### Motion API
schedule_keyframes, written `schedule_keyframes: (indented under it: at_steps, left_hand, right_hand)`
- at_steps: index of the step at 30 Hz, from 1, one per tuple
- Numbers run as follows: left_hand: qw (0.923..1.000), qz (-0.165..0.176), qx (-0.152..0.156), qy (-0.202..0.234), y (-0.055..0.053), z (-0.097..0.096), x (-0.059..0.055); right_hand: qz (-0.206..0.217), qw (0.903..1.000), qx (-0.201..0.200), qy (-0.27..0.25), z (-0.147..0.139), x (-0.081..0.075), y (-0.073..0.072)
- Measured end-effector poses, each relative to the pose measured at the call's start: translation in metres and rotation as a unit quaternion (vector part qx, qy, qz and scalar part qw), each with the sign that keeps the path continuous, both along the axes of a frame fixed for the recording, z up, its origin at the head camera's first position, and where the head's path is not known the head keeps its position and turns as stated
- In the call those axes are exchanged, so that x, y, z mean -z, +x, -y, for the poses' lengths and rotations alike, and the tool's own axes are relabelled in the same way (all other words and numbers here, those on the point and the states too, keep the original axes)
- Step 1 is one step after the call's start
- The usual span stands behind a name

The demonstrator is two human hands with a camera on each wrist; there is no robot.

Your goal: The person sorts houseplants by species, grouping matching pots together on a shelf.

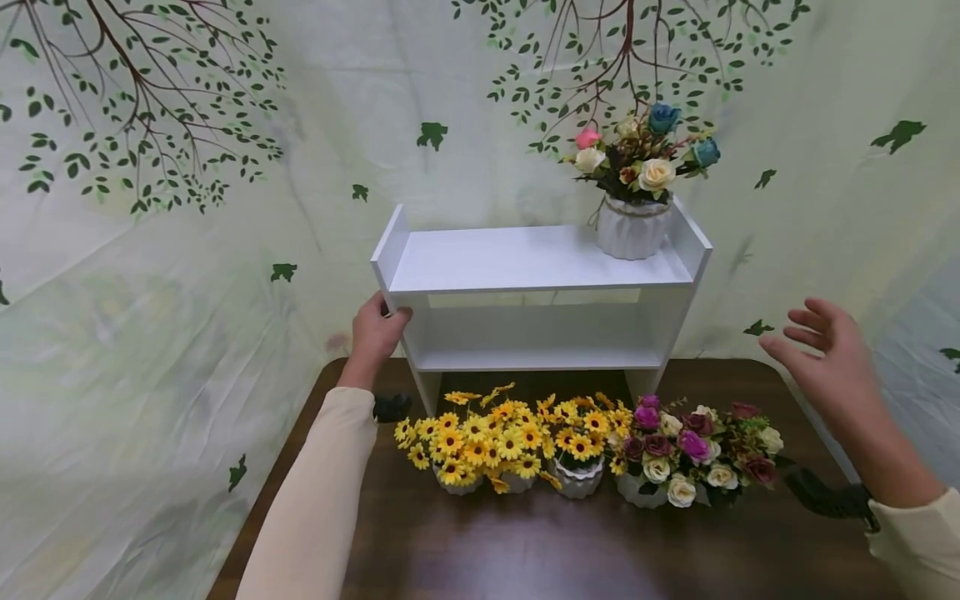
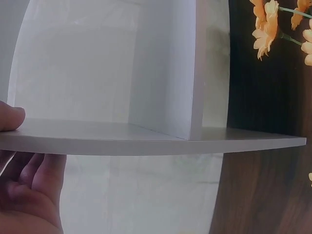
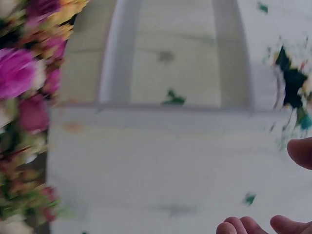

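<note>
- At the back of the brown table (image 1: 555,554), the white shelf (image 1: 517,260) stands upright, behind a row of potted yellow flowers (image 1: 487,442) and potted roses (image 1: 693,448).
- My left hand (image 1: 377,333) grips the left side panel (image 1: 393,250), thumb inside, fingers outside; I read this as a steadying hold, best made firm without twisting.
- My right hand (image 1: 832,358) is empty, fingers relaxed, well apart from the right side panel (image 1: 692,243); from here, I would bring it to that panel at matching height before any shift, so both sides share the load.
- The mixed bouquet (image 1: 633,229) sits on the top board near that panel; a tilt could slide it, so I want the board level.
- I would avoid pulling forward, which could topple the front pots.
</note>
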State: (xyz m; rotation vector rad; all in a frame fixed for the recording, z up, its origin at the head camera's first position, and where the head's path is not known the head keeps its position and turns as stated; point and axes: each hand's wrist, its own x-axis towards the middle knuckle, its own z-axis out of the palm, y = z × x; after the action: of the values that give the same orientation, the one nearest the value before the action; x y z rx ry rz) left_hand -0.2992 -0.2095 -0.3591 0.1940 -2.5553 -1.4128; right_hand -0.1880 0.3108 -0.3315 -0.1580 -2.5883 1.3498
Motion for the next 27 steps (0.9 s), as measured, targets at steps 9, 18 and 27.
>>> schedule_keyframes:
  at_steps: [9, 18, 27]
  left_hand:
    - [1.0, -0.002, -0.003, 0.004, 0.001, -0.001, 0.001]
    - [1.0, -0.001, -0.005, 0.003, 0.0, 0.001, 0.0]
    - [1.0, -0.002, 0.001, 0.003, 0.0, -0.001, -0.001]
  right_hand:
    - [0.051, 0.9935, 0.102, -0.007, -0.042, 0.061, 0.019]
    - [0.096, 0.9884, 0.116, 0.019, -0.07, 0.13, 0.027]
    - [0.234, 0.9689, 0.041, 0.069, -0.073, 0.21, 0.041]
